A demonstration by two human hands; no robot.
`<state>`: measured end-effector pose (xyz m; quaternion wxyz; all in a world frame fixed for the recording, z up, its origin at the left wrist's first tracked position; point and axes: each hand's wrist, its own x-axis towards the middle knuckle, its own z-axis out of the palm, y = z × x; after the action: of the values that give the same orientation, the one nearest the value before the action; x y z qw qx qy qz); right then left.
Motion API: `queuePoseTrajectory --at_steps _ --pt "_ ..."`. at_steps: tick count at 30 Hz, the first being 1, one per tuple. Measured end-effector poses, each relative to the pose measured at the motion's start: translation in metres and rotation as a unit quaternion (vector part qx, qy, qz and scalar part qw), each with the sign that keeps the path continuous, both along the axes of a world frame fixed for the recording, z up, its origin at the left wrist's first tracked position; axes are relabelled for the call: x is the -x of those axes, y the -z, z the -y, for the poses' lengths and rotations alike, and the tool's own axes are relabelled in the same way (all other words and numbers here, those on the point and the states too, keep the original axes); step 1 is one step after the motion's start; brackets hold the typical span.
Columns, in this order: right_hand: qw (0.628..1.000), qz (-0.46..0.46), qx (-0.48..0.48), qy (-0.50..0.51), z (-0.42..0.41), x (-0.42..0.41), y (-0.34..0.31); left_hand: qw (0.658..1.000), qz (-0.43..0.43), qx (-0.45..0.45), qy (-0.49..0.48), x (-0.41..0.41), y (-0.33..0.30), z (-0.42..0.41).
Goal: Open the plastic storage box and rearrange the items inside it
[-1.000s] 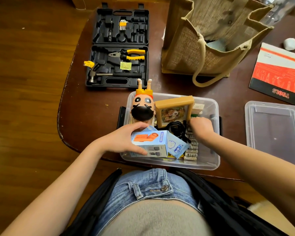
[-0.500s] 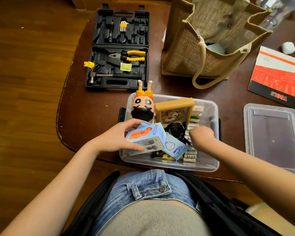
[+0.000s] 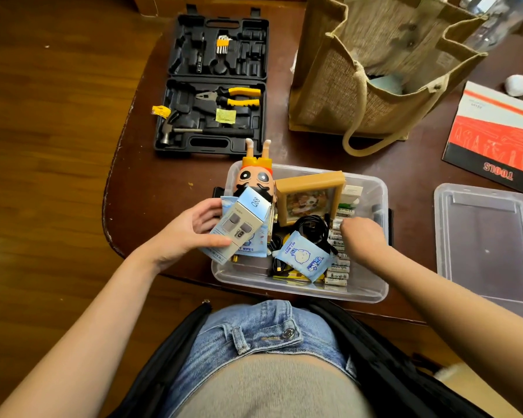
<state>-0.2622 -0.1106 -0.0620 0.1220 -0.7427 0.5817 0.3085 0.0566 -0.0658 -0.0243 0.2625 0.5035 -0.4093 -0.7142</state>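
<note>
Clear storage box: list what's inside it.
In the clear storage box: a crowned toy figure, picture frame, black cable, wet wipes packet and a row of batteries. The right hand covers some batteries; lower layers are hidden.

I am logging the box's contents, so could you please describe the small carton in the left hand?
The small carton is pale blue and grey cardboard, printed "Q88" on its end flap with product pictures on one face. It is closed, tilted, and raised over the left side of the clear storage box, gripped by the left hand together with a wet-wipes packet.
</note>
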Motion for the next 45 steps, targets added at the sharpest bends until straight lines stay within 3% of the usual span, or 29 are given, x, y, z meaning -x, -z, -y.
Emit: queuePoseTrajectory --at_steps 6,19,25,30,33,41,45 --pt "0.999 -0.004 -0.036 -0.021 0.005 -0.001 0.024 1.000 0.006 0.001 -0.001 0.000 0.004 -0.003" --pt "1.000 0.006 -0.008 0.002 0.002 -0.007 0.021 1.000 0.013 -0.008 -0.005 0.000 0.002 -0.001" --pt "0.994 -0.028 -0.091 -0.047 0.002 -0.012 -0.013 1.000 -0.001 -0.011 -0.014 0.001 -0.002 -0.001" --pt "0.949 0.180 -0.232 -0.115 -0.010 -0.038 -0.043 0.999 -0.024 -0.015 -0.030 -0.001 -0.002 0.000" --pt "0.934 0.245 -0.228 -0.120 -0.014 -0.066 -0.031 0.999 -0.027 -0.016 -0.029 0.000 -0.004 0.001" --pt "0.952 0.154 -0.251 -0.083 -0.011 -0.108 0.016 0.999 -0.025 0.003 -0.042 0.000 -0.011 -0.003" --pt "0.971 0.090 -0.187 -0.117 -0.025 -0.114 0.023 0.998 -0.022 0.019 -0.053 -0.001 -0.010 -0.008"
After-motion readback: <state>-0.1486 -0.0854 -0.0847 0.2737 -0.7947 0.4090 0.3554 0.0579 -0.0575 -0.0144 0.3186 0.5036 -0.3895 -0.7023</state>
